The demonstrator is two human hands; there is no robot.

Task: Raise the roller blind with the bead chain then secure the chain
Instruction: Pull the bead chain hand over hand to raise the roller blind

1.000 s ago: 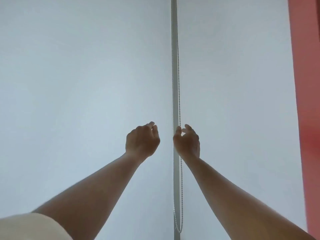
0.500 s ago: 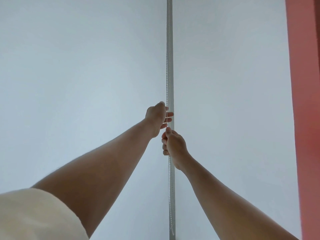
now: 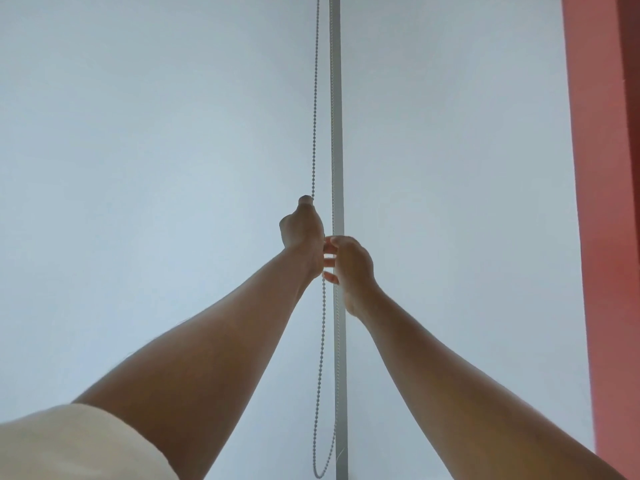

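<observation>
A white bead chain [image 3: 314,98] hangs in a long loop in front of the pale roller blind [image 3: 156,168], beside a grey vertical frame bar [image 3: 336,116]. My left hand [image 3: 303,233] is raised and closed around the left strand of the chain, thumb on top. Just below and to its right, my right hand [image 3: 351,265] touches the chain's right strand with fingers loosely curled; how firmly it grips cannot be seen. The bottom of the loop [image 3: 320,474] hangs near the lower edge of the view.
A second pale blind panel [image 3: 450,168] lies right of the bar. A red wall or curtain strip [image 3: 602,202] runs down the far right. A cream sleeve [image 3: 69,445] covers my left upper arm.
Both hands closed in on the chain from being apart and open. My left hand has pulled its strand away to the left of the bar, and the loop's bottom is in view again.
</observation>
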